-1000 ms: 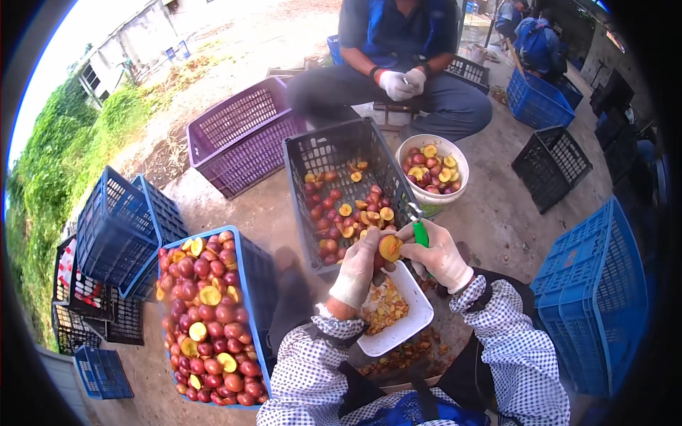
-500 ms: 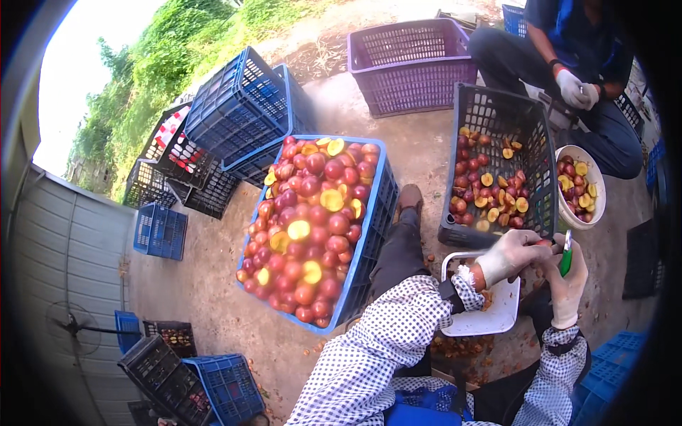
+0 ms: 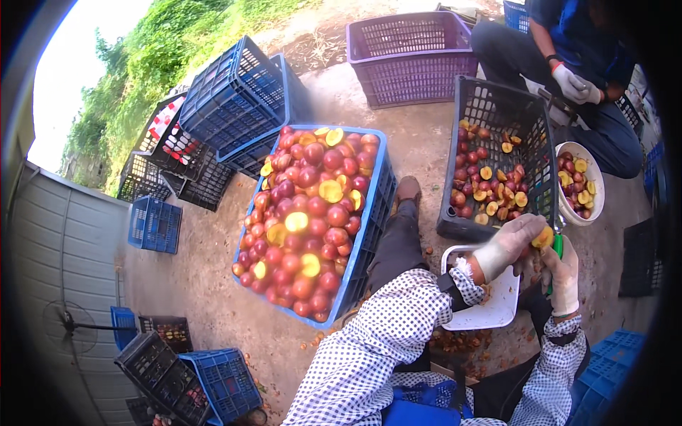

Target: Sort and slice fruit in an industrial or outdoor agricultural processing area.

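Currently your left fingers (image 3: 527, 227) are clamped on a cut fruit (image 3: 543, 238). Your right fingers (image 3: 568, 261) wrap the green tool (image 3: 558, 246), near the tub (image 3: 480, 321).

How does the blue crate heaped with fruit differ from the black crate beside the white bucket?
The blue crate is heaped to its rim with fruit, while in the black crate the fruit lies well below the rim. Mostly red skins show in the blue crate; the black crate shows a larger share of yellow cut faces. Both hold red-skinned fruit.
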`<state>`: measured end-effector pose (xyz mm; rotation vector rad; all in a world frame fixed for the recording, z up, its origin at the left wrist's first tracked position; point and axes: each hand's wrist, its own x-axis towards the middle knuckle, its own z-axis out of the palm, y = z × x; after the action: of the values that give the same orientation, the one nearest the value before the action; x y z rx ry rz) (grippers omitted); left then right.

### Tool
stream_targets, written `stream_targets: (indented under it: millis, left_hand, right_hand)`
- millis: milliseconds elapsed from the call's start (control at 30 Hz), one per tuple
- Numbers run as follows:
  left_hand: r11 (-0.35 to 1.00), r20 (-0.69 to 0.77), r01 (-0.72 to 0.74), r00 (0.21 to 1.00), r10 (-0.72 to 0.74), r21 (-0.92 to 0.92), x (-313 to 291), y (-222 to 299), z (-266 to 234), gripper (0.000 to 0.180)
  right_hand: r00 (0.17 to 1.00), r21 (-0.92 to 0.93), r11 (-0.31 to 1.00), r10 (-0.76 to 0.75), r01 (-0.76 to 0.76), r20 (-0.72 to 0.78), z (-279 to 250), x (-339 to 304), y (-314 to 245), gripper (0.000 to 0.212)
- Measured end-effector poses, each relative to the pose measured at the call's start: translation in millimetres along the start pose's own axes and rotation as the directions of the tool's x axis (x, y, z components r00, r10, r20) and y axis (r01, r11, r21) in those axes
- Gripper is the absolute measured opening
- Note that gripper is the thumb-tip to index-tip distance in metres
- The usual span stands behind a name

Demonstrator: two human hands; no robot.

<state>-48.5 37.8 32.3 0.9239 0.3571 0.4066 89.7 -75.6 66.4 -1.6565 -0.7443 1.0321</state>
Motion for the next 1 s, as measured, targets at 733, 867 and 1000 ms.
stream_targets:
  millis: [733,867,1000]
  left_hand:
    - [0.979,-0.014,0.011,1.000,-0.015,-0.205,-11,4,10,0.055]
    - [0.996,-0.034,0.028,0.999,-0.031,-0.088,-12,15,13,0.056]
    - [0.998,-0.047,-0.005,0.999,0.003,-0.057,-12,13,12,0.053]
  right_hand:
    - [0.794,-0.800,0.447,-0.605,0.401,0.059,1,-24,-6,0.023]
    - [0.782,-0.782,0.458,-0.621,0.423,0.059,3,-23,-4,0.026]
    - [0.784,-0.802,0.423,-0.615,0.421,0.087,1,-23,0,0.026]
